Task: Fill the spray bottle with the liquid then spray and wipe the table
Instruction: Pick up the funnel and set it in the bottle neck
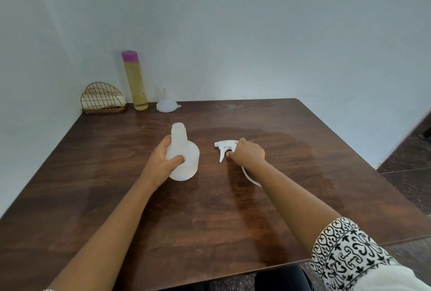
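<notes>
Dark glossy wooden table (233, 209), round translucent uncapped spray bottle (185, 150) gripped by left hand (163, 160), white plastic trigger head (225, 148) grasped by right hand (248, 152), tall yellow liquid bottle (136, 83) far left.

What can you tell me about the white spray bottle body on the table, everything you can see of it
The spray bottle is translucent white plastic with a wide round body narrowing to a neck with an open mouth at the top; the trigger head is off and lies to its right under the right hand. It stands upright on the brown wooden table, near the middle. The left hand grips its body, thumb across the front. It looks empty, though its cloudy wall makes that uncertain.
</notes>
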Tool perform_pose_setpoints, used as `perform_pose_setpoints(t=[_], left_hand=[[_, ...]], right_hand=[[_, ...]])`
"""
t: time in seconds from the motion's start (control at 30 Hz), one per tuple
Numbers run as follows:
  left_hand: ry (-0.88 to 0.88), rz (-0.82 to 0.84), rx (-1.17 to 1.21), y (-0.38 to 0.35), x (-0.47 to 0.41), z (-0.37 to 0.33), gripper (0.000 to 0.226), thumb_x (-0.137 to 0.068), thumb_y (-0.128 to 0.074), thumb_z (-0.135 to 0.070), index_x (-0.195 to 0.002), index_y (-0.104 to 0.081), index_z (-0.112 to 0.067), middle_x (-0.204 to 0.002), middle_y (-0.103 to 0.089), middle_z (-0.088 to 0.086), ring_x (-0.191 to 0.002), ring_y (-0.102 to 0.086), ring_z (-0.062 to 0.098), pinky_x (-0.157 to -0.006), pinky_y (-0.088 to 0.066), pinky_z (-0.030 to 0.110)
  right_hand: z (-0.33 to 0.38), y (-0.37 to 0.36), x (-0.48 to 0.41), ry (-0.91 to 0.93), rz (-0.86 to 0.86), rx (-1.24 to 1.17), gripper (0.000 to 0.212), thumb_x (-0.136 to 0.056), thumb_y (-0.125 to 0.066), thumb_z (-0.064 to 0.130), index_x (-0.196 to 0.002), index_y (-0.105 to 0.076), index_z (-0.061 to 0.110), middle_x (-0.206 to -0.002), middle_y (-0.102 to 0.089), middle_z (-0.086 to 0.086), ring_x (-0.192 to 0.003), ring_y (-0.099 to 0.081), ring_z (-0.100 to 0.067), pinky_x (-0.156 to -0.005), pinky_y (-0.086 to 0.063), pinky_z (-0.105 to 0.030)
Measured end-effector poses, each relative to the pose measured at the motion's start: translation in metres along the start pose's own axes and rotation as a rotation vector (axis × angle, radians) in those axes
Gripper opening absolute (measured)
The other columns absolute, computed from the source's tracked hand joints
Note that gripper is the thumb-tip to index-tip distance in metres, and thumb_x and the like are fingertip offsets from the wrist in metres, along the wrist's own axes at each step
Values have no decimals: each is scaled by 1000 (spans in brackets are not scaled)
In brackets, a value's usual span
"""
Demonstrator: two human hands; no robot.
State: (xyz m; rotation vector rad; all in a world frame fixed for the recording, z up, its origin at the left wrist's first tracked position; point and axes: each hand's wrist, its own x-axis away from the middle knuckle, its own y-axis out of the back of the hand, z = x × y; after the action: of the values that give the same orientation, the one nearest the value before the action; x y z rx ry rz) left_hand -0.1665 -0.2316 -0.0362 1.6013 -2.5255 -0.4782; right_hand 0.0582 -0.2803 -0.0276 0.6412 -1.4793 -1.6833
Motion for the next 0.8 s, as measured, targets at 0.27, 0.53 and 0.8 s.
perform_pose_setpoints(t=[0.27, 0.53, 0.8], left_hand=[[-52, -5, -38, 2, 1, 0, 78, -65, -60, -41, -138, -37, -26, -128, -50, 2, -112, -50, 22, -88, -46, 35], [-36, -71, -60, 23, -9, 10, 88, -56, -56, -57, -137, -40, -25, -128, -50, 1, -114, -50, 20, -91, -47, 38], [-101, -80, 14, 28, -19, 31, 68, -64, -64, -60, -124, -42, -40, -125, -52, -5, -111, -54, 13, -83, -48, 21]], right_hand=[[12, 11, 7, -23, -142, 206, 59, -86, -50, 60, -117, -44, 9, -99, -64, -6, -83, -59, -22, -52, -37, -26], [74, 40, -16, 311, -225, 24, 49, -89, -56, 43, -122, -46, 7, -121, -54, -13, -114, -51, -31, -80, -44, -37], [159, 18, -122, 302, 35, -621, 43, -85, -66, 27, -120, -51, 7, -123, -57, -10, -106, -54, -21, -87, -42, -28]])
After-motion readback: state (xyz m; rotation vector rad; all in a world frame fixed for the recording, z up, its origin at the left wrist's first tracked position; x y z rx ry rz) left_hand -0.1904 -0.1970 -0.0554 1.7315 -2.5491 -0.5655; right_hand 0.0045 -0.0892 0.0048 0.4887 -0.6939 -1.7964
